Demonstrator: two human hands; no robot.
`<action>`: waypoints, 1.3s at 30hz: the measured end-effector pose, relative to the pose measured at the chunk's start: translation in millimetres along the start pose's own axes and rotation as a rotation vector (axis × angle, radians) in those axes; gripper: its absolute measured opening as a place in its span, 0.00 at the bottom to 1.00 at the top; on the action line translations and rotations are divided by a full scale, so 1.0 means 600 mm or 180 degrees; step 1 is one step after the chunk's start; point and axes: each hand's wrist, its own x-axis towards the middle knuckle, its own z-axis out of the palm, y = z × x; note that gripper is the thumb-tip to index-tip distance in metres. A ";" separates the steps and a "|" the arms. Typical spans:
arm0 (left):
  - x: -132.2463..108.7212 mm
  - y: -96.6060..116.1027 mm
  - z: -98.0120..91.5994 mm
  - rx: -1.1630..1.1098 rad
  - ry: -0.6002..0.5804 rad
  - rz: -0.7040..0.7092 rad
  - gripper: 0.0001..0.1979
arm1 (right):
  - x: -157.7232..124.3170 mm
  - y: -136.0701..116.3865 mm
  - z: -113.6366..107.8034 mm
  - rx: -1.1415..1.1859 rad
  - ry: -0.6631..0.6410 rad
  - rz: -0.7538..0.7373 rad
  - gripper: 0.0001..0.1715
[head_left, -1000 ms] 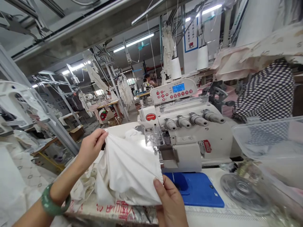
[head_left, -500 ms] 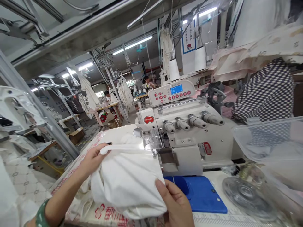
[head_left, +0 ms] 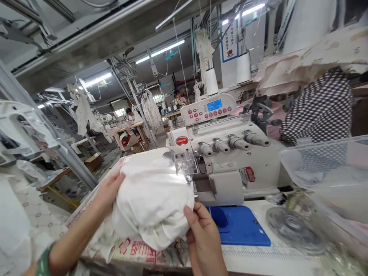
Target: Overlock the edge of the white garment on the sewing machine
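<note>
Fluorescent tubes (head_left: 160, 52) glow in the background, and a slanting grey metal post (head_left: 77, 168) runs down at the left. Nearer, above the smooth green bracelet (head_left: 43, 264) on my wrist, my left hand (head_left: 110, 189) sits lower than a second ago, when it drew the fabric up by its edge. Now it rests against the left side of the soft white cloth (head_left: 152, 191); blur hides whether those fingers grip, so I cannot tell. This cloth lies bunched in front of the clear plastic guard (head_left: 185, 163). Its taut, fanned creases have slackened into rounded folds, so I judge that the pull from the left has eased and my right hand now does most of the guiding. That right hand (head_left: 204, 234) pinches the cloth's right edge between thumb and fingers, nearer the guard than before. Beyond it stand the white sewing machine (head_left: 227, 188), then the flat blue plate (head_left: 247, 230), the round clear plastic disc (head_left: 293, 224) and the clear plastic box (head_left: 296, 180), all unmoved on the table
</note>
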 end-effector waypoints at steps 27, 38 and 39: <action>-0.060 -0.043 0.082 0.1529 0.0274 0.1464 0.12 | 0.028 0.008 -0.029 -0.0421 0.0075 -0.0355 0.21; 0.012 0.015 0.031 0.0434 -0.0147 0.0869 0.15 | 0.012 0.007 -0.003 0.0131 0.0403 -0.0095 0.19; 0.021 0.019 0.032 0.0577 -0.0205 0.0973 0.16 | 0.014 0.003 -0.004 0.0103 0.0423 -0.0072 0.19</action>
